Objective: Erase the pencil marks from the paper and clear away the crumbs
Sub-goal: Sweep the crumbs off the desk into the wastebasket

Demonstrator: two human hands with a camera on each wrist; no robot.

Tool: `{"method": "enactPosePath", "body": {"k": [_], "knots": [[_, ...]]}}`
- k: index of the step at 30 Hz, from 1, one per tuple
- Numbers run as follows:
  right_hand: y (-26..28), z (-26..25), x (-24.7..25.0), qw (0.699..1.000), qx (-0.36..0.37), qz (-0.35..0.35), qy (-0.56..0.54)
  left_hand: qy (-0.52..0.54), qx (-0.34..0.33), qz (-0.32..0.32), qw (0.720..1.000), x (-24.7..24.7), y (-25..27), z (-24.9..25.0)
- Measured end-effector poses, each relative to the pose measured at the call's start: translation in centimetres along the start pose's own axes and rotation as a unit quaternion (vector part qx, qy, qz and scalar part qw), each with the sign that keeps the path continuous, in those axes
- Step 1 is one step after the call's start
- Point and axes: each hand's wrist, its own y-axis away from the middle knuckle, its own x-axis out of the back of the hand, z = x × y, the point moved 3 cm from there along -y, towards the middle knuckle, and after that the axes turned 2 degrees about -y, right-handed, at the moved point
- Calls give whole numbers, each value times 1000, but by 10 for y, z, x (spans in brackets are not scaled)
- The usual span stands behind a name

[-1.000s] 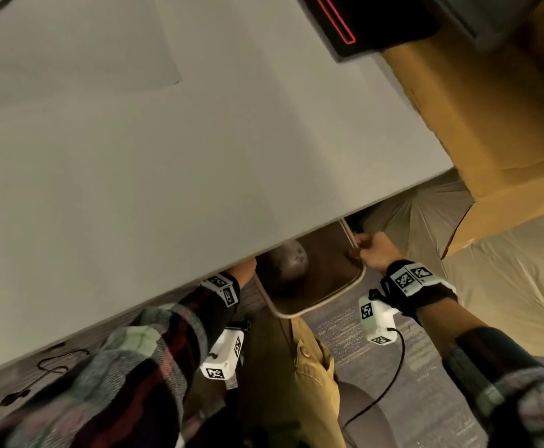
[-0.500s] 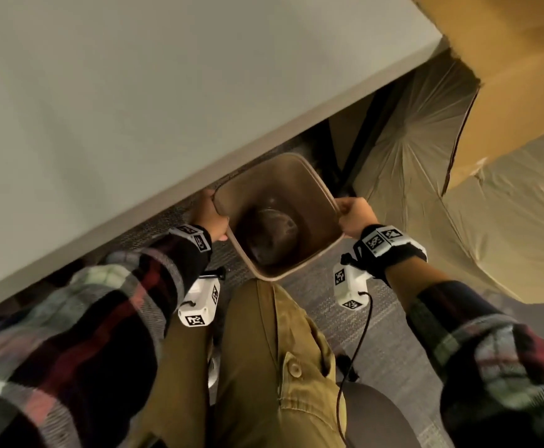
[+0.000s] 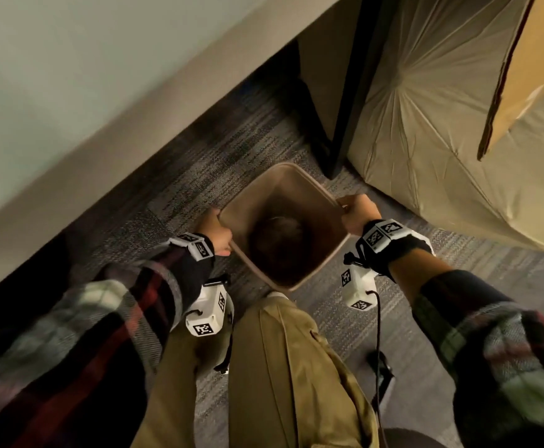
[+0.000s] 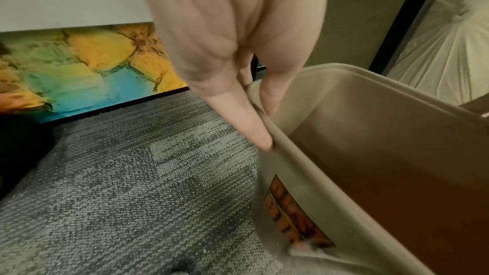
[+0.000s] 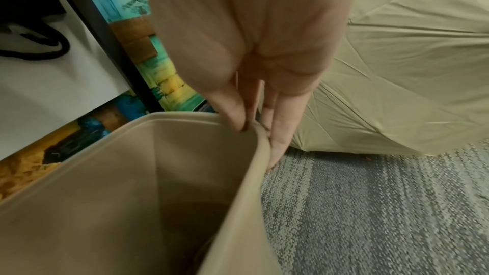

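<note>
Bin: tan plastic wastebasket (image 3: 315, 192) with a rolled rim, held between both hands, low over grey patterned carpet (image 3: 173, 189); orange-and-yellow label (image 4: 296, 216) on the outer wall below the left hand; round dark lump (image 3: 278, 234) at the bottom, too dim to identify.
Left hand (image 3: 216, 232): curled over the bin's rim, thumb (image 4: 275, 89) inside the wall, fingers (image 4: 246, 120) outside, pinching the edge.
Right hand (image 3: 357, 215): clamped on the opposite rim, fingers (image 5: 230, 110) inside the wall, the rest of the hand outside, rim pinched between.
Beyond the right hand: beige fabric umbrella (image 3: 441, 124) lying open on the floor, with a brown cardboard box (image 3: 535, 69) past it.
Beyond the left hand: pale desk edge (image 3: 70, 140) overhead, black desk leg (image 3: 348, 101) just past the bin's far corner, colourful painted panel (image 4: 87, 66) against the floor further back.
Below the hands: khaki trouser legs (image 3: 283, 376), plaid sleeves (image 3: 109, 318) on both forearms, white tagged wrist cameras (image 3: 209, 313).
Paper, pencil marks, crumbs: none seen in any view.
</note>
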Motion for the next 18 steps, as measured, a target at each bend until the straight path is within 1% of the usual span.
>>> {"method": "enactPosePath", "body": {"k": [3,10,18], "knots": [[-12,12,-6,999,-28,-2,-17,-9,21,-32,999,-17,-17,3],[-32,32,-22,996,-48,-1,-71,-34,39,-32,998,-34,-50,10],[-45,32,-36,993,-64,-38,-94,-4,72,-31,997,-46,-69,0]]}}
